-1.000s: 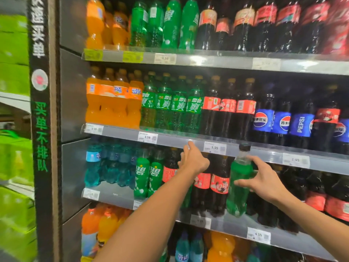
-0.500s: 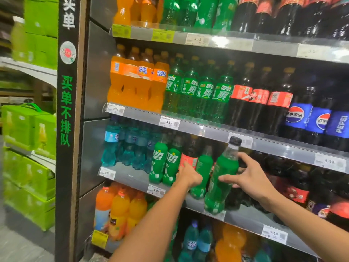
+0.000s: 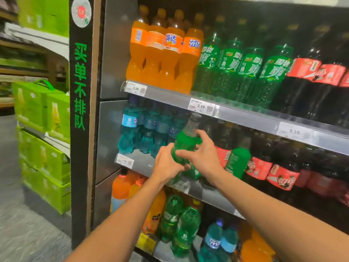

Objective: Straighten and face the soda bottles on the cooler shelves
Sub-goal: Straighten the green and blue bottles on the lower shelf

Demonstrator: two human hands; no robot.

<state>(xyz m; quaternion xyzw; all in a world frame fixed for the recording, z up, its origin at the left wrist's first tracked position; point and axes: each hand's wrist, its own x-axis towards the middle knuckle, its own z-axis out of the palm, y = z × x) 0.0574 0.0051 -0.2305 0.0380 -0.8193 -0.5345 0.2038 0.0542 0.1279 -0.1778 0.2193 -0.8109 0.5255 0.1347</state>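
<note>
Both my hands, left and right, grip this tilted green bottle; swing it carelessly and it topples the red-labelled bottles beside my right.

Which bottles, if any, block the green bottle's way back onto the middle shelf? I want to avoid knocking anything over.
Nothing visibly blocks the green plastic bottle, held by both hands; bare shelf lies left, beside teal bottles.

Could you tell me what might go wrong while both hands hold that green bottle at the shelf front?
The green bottle is tilted, held by the left hand and right hand; setting it down crooked could nudge the neighbouring cola bottles. Its label faces away from view, so it may end up unfaced.
</note>
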